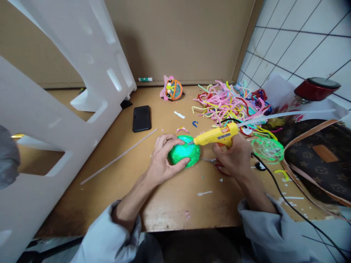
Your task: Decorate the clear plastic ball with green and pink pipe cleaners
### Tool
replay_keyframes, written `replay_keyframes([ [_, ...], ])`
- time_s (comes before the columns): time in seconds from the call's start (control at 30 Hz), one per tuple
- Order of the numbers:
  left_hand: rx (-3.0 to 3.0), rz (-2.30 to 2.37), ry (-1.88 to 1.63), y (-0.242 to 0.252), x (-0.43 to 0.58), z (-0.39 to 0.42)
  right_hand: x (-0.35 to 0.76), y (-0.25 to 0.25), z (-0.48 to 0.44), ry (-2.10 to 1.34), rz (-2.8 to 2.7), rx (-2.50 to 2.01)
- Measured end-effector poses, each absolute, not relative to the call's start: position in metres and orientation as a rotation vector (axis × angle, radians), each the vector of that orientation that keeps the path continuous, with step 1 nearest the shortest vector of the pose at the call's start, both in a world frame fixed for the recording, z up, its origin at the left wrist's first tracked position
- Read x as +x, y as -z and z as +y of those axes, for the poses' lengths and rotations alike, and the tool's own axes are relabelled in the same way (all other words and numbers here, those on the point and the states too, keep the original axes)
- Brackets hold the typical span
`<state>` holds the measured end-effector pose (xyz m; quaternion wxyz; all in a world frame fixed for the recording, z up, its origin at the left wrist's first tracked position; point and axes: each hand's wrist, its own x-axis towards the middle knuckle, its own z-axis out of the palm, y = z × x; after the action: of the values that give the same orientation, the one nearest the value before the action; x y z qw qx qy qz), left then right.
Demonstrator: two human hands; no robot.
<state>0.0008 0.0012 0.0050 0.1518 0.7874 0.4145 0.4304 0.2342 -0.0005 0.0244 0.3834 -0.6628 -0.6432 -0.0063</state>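
Observation:
Thumb and fingers of my left hand (164, 159) grip the left side of a shiny green, round, bowl-like piece (184, 151) that looks coiled. My right hand (233, 155) is wrapped round the handle of a yellow hot glue gun (216, 136). Its metal nozzle points left and meets the upper right of the green piece, or hovers just over it. A long whitish glue stick (285, 116) sticks out of the gun's back. Scissors (212, 160) with red handles lie on the table, partly hidden beneath my right hand.
Behind my right hand lies a heap of coloured pipe cleaners (227, 102). A brown handbag (320, 160) and a clear-green coiled piece (268, 149) sit at the right. A black phone (142, 118), a loose glue stick (117, 157) and a small pink-orange figure (171, 88) lie leftward and behind. A white plastic partition (109, 73) stands left.

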Motion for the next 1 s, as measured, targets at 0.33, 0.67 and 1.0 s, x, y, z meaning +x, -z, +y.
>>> replay_keyframes([
  [0.33,2.276,1.169,-1.236,-0.006,0.002,0.0,0.232,-0.024,-0.002,0.034,-1.663,-1.675],
  [0.67,2.326,1.14,-1.266,-0.004,0.001,0.001,0.238,-0.015,0.003,0.217,-1.685,-1.535],
  [1.0,2.356,1.115,-1.299,-0.003,0.001,0.002,0.24,-0.015,0.003,0.202,-1.711,-1.509],
])
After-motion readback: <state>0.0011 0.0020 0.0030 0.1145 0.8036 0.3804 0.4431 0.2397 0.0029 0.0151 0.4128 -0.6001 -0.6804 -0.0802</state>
